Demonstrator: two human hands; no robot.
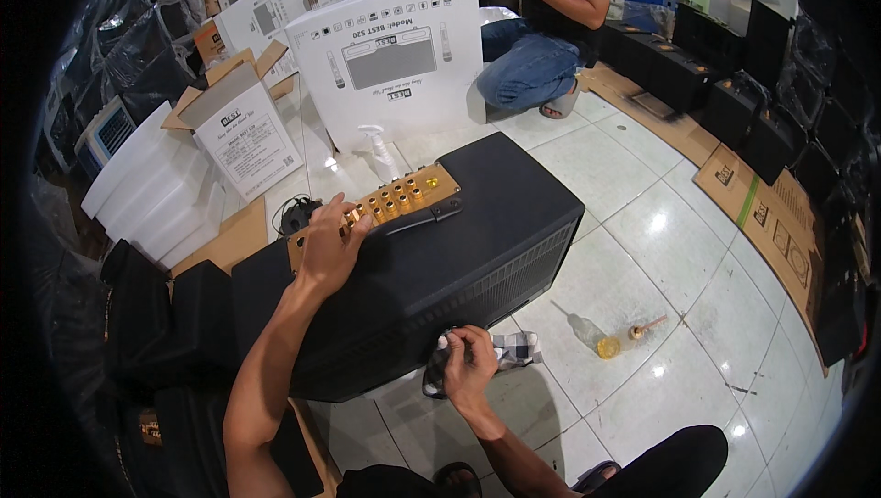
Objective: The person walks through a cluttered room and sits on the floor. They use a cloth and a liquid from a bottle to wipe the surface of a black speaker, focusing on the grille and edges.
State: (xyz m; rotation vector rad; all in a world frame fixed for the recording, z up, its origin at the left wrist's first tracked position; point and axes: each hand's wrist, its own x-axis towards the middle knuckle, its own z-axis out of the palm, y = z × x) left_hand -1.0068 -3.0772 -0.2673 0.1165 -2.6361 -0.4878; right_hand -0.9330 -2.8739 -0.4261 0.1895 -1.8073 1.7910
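Observation:
A large black speaker cabinet [505, 200] lies in front of me, with a gold control panel [396, 195] full of knobs along its far upper edge and a black handle [424, 217] beside it. My left hand [328, 246] rests on the panel's left part, fingers spread over the knobs. At the speaker's near side, my right hand [470, 365] grips a black-and-white checkered cloth [518, 349] against the lower edge; part of the cloth hangs out to the right. Behind the panel stands a white spray bottle [379, 156].
On the tiles at right are a small glass bottle with yellow liquid [606, 346] and a brush cap [640, 330]. White printed cartons [395, 112] stand behind the speaker. Another person [551, 21] crouches at the back. Flattened cardboard [762, 223] and black speakers [661, 62] line the right.

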